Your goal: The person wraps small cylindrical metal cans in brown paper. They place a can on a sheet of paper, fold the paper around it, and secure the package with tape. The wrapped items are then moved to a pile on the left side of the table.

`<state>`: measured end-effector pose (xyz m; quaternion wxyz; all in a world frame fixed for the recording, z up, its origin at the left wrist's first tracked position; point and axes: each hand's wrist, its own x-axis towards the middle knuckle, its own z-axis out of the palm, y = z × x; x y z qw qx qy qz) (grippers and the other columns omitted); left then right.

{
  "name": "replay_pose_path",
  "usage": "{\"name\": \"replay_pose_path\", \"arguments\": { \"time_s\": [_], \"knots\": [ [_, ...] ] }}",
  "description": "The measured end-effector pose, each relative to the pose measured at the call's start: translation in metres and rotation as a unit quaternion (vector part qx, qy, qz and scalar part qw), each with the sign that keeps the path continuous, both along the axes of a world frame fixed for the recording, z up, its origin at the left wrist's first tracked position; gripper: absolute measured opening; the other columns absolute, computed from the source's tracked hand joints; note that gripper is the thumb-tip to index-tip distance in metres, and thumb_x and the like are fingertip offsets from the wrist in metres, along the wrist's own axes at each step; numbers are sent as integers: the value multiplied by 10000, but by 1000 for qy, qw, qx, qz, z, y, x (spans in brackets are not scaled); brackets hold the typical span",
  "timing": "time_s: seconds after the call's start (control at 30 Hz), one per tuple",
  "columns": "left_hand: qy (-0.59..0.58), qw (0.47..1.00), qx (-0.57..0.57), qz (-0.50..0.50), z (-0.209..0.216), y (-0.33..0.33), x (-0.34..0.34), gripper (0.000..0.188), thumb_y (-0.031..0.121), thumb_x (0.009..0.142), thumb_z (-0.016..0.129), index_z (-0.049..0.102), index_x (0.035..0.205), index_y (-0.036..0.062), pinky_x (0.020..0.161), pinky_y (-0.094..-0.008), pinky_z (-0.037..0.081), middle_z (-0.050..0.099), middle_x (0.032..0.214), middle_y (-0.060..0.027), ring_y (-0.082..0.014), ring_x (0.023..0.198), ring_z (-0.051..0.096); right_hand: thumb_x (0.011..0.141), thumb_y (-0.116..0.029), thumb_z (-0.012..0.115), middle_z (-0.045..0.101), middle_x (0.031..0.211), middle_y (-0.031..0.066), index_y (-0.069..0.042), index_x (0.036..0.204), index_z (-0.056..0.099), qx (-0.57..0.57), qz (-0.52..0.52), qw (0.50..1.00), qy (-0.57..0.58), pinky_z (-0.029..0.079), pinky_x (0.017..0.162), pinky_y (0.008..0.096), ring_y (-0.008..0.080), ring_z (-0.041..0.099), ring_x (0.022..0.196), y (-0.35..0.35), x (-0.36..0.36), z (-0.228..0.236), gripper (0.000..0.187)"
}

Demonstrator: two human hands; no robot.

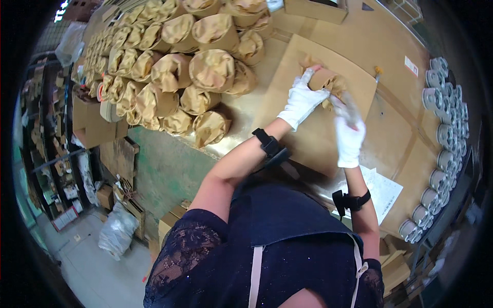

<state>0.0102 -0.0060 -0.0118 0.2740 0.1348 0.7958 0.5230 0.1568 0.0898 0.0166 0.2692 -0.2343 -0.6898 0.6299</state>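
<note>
My left hand (302, 101), in a white glove with bare fingertips, is closed around a short cylinder wrapped in brown paper (324, 80). Crumpled paper sticks out at both its ends. This bundle is over a flat cardboard sheet (354, 72) on the table. My right hand (351, 128), also gloved, is at the bundle's right end by the loose paper. Motion smears its fingers, so their grip cannot be made out. What lies inside the paper is hidden.
Many paper-wrapped cylinders (213, 72) stand stacked at the left of the table. Silvery metal rings or spools (446, 134) line the right edge. A printed sheet (382, 192) lies near my right forearm, and a small yellow-tipped tool (378, 72) beside the cardboard. An open carton (318, 10) sits behind.
</note>
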Motion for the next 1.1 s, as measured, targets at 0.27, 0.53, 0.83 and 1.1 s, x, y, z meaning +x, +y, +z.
{"name": "replay_pose_path", "arguments": {
  "time_s": [0.27, 0.53, 0.83, 1.1],
  "knots": [
    [-229, 944, 220, -89, 109, -168, 9, 795, 230, 746, 692, 542, 1504, 44, 1138, -330, 460, 619, 1441, -85, -190, 1311, 601, 925, -159, 733, 667, 1349, 130, -93, 1147, 766, 501, -58, 831, -234, 529, 1063, 415, 315, 650, 1258, -5, 34, -50, 234],
    [-180, 943, 140, 242, 116, -332, -44, 673, 456, 972, 666, 502, 1508, 83, 1075, -421, 518, 643, 1401, -120, -262, 1252, 643, 895, -135, 716, 648, 1372, 118, -163, 1231, 713, 548, -16, 816, -184, 493, 1092, 485, 344, 611, 1297, -23, 35, -54, 337],
    [491, 846, -151, 147, 149, -248, -22, 282, 4, 881, 737, 765, 1145, 98, 818, -371, 575, 747, 1055, -117, -263, 912, 730, 882, -259, 759, 653, 1367, 99, -167, 1239, 704, 579, -91, 777, -230, 493, 1080, 476, 313, 621, 1268, -16, 48, -55, 373],
    [332, 869, -362, -53, -9, -117, 7, 739, 585, 880, 667, 617, 1428, 93, 870, -470, 590, 654, 1258, -196, -372, 1021, 706, 890, -234, 802, 636, 1449, 164, -34, 1437, 597, 227, -276, 907, -223, 544, 1057, 395, 306, 652, 1272, 14, 63, -96, 617]
  ]
}}
